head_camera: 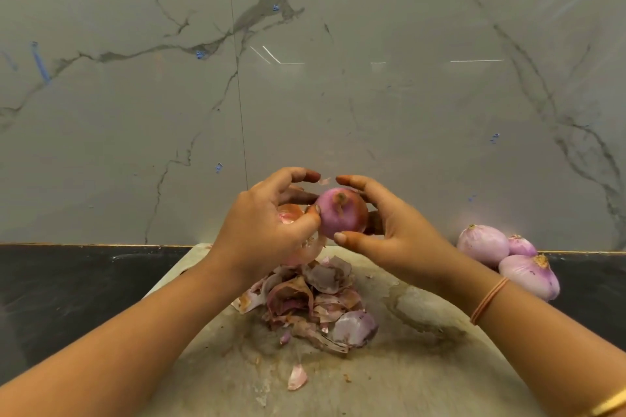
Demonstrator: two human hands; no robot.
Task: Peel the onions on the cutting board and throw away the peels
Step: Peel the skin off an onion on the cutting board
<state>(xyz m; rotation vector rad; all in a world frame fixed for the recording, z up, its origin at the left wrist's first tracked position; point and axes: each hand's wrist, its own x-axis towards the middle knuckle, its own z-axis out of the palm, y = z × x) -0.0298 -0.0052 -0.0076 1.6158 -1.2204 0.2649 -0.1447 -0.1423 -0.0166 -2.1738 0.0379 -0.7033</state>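
Left hand (pixel 267 223) curled, thumb tip against the onion (pixel 342 213), gripping a loose peel (pixel 305 252) that curls down under the palm; it may be joined to the onion, too blurred to tell. Below both hands, peel pile (pixel 315 301) on cutting board (pixel 423 376), one stray scrap (pixel 297 376) nearer the person. Onion raised between the hands. Right hand (pixel 393 234) grips it, thumb in front, fingers curved behind. Right of that hand, three pale onions (pixel 482 244), touching, on dark counter (pixel 67 288).

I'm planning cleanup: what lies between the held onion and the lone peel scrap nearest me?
The pile of peels on the cutting board, seen in the head view.
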